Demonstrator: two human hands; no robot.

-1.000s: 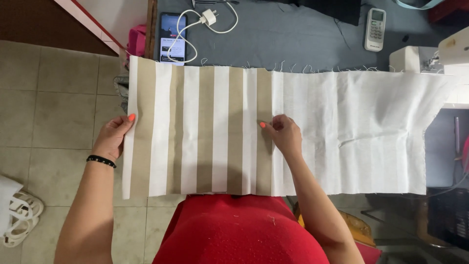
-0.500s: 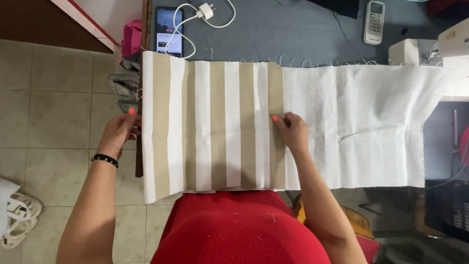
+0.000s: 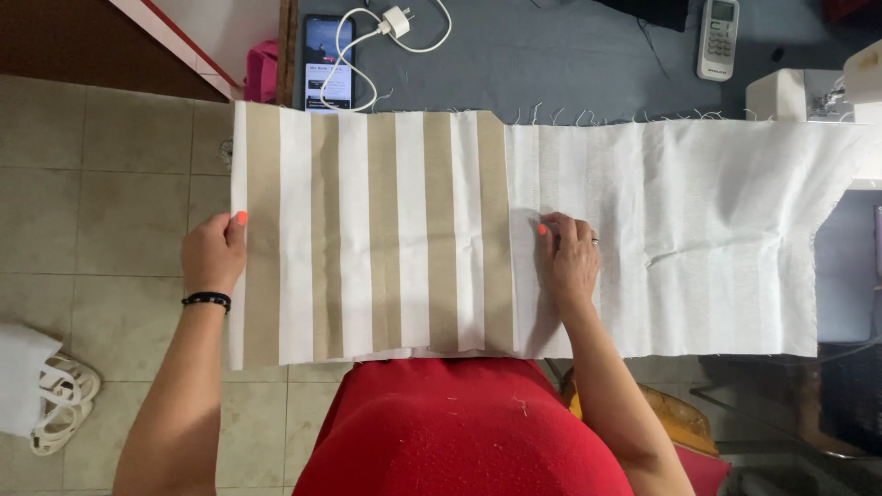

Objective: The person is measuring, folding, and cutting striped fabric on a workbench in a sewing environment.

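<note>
**Striped cloth drawn further out to our left**

Since a second ago we have slid the striped fabric (image 3: pixel 367 234) leftward: more of its beige-and-white bands now hang out past the counter edge over the tiled floor (image 3: pixel 101 184), and the white fabric (image 3: pixel 698 230) joined to it has followed across the counter (image 3: pixel 570 55). Our left hand (image 3: pixel 213 255) pinches the cloth's left edge, thumb on top and fingers closed under it. Our right hand (image 3: pixel 570 257) has shifted off the stripes and now rests flat and spread on the white part, just past the last beige band. The cloth lies smoother, with only faint creases.

The counter is dark grey. On it, beyond the cloth, lie a phone (image 3: pixel 328 62), a white charger (image 3: pixel 395 23) with its cable and a remote control (image 3: pixel 718 39). A white sewing machine (image 3: pixel 827 87) stands at the right.
</note>
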